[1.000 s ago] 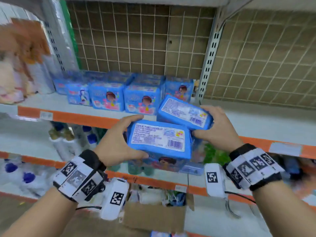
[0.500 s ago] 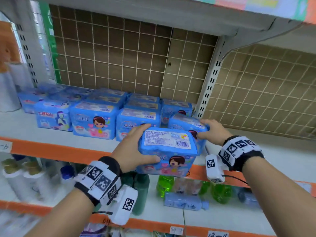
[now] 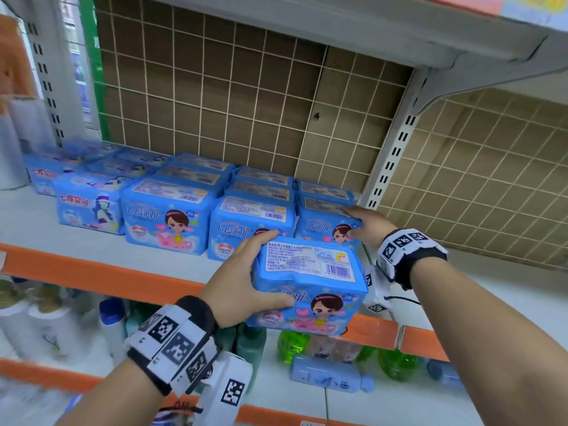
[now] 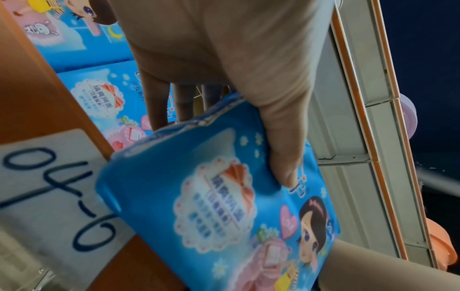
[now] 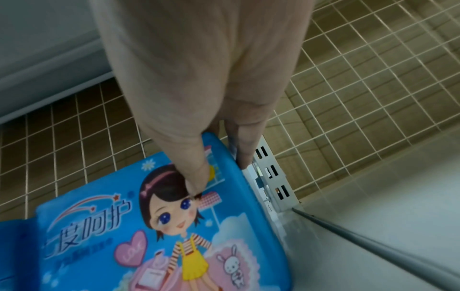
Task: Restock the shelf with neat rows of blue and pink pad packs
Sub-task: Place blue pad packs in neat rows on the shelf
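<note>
My left hand (image 3: 246,278) grips a blue pad pack (image 3: 307,287) by its left end and holds it in the air just in front of the shelf's orange edge (image 3: 92,272). In the left wrist view the thumb (image 4: 286,171) presses the pack's front (image 4: 211,216) and the fingers curl behind it. My right hand (image 3: 364,224) holds another blue pack (image 3: 322,229) standing at the right end of the front row. In the right wrist view its thumb (image 5: 196,183) lies on that pack's front (image 5: 174,226) and its fingers wrap the right side. Rows of blue packs (image 3: 172,216) fill the shelf to the left.
A slotted metal upright (image 3: 390,161) stands right beside the right hand. Behind the packs is a wire grid back (image 3: 246,103). The white shelf (image 3: 491,290) runs on to the right. Another shelf (image 3: 338,26) hangs overhead. Bottles (image 3: 292,342) stand on the level below.
Both hands rose from below the shelf edge toward the shelf. The right hand's pack now stands at the right end of the front row. The left hand's pack came up to the shelf edge.
</note>
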### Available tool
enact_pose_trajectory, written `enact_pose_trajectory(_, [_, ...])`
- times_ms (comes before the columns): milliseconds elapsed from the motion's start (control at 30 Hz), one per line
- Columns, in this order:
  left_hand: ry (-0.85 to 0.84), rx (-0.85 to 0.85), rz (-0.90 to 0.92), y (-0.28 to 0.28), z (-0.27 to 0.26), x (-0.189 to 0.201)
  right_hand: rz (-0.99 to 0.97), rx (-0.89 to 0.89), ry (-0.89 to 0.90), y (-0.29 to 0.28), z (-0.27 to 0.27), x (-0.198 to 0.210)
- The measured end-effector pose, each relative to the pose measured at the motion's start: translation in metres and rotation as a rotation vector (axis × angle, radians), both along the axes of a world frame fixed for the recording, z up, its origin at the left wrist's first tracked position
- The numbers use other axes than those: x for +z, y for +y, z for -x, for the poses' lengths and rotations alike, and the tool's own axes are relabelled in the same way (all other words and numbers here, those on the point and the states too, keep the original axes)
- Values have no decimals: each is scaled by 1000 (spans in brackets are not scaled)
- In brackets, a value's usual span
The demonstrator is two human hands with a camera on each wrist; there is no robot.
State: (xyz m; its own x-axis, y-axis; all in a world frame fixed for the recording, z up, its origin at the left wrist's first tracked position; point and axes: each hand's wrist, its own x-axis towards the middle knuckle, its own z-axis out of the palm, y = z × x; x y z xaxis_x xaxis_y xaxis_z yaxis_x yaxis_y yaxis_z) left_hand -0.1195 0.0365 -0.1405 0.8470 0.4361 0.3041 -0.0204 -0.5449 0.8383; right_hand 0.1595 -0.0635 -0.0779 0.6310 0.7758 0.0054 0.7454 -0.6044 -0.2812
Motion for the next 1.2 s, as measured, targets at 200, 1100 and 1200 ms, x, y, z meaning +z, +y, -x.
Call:
enact_pose_trajectory(200, [21,16,-25,-1,-1,2,-68,0,-13,1,3,-5])
enact_pose_trajectory(1100, [589,176,-804,30,-86,45,-30,120,-155,-71,55,3])
enact_pose_trajectory(1200, [620,178,-828,38,-90,40,-34,116,-127,-59,48,-2])
